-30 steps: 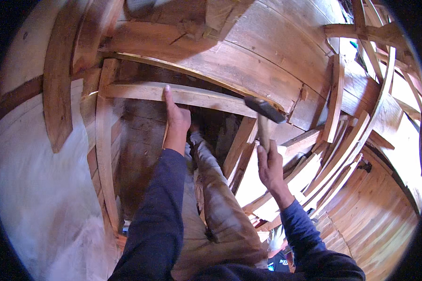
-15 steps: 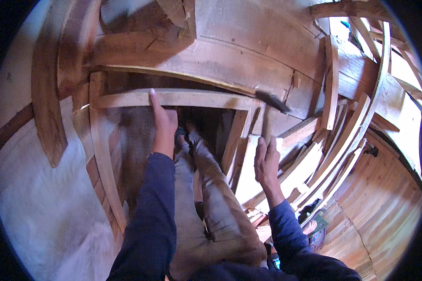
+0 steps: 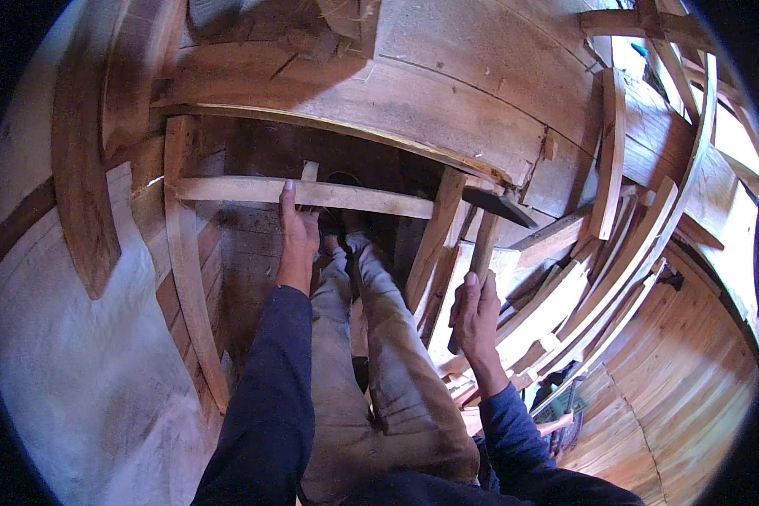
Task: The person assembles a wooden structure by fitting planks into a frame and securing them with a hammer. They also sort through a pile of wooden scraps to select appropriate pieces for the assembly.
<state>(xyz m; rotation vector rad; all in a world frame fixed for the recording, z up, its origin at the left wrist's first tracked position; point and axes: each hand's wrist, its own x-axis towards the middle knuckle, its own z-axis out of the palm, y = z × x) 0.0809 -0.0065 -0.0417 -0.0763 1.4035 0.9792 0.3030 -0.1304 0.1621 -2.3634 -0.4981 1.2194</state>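
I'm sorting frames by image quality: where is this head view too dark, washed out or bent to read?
Head view: the recess behind the wooden slat lies in deep shadow; daylight blows out the gaps at the upper right; fisheye bends the planks toward the rim. The left hand on the slat and the right hand gripping the hammer read sharp enough.

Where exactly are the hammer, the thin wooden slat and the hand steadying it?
hammer (image 3: 481,253), head view, on its wooden handle above the grip.
thin wooden slat (image 3: 363,199), head view, mid-length on its pale face.
left hand (image 3: 297,240), head view, on its back.
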